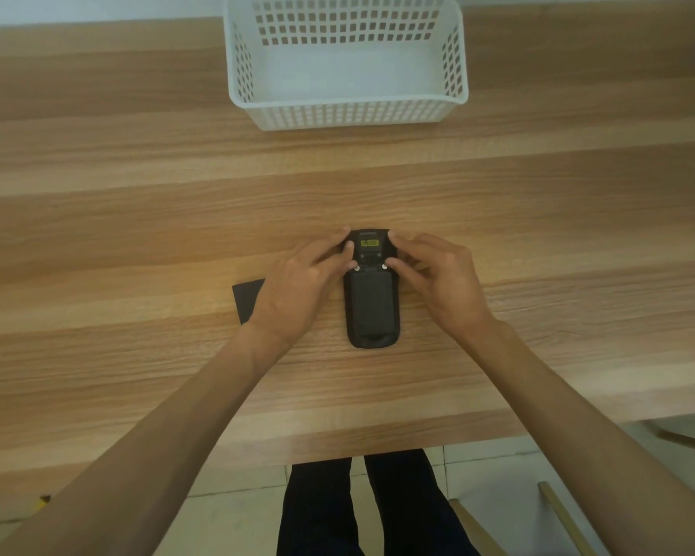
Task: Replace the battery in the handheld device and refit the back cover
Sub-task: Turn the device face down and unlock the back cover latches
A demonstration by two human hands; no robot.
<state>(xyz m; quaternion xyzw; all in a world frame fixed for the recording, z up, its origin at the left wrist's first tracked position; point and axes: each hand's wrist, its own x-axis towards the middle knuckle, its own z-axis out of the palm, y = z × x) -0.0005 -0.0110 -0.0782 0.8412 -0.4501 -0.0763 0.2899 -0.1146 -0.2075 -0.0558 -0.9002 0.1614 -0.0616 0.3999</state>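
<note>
A black handheld device (372, 305) lies face down in the middle of the wooden table (137, 214), its back cover in place and a yellow label near its far end. My left hand (301, 288) grips the device's upper left side, thumb beside a small silver fastener. My right hand (438, 278) grips the upper right side, thumb beside the other silver fastener. A flat black piece (246, 299), perhaps a battery, lies on the table left of the device, partly hidden under my left hand.
A white perforated plastic basket (346, 114) stands at the far side of the table, nothing visible inside it. The table's near edge runs just above my legs. Wooden chair parts (558, 515) show at the lower right.
</note>
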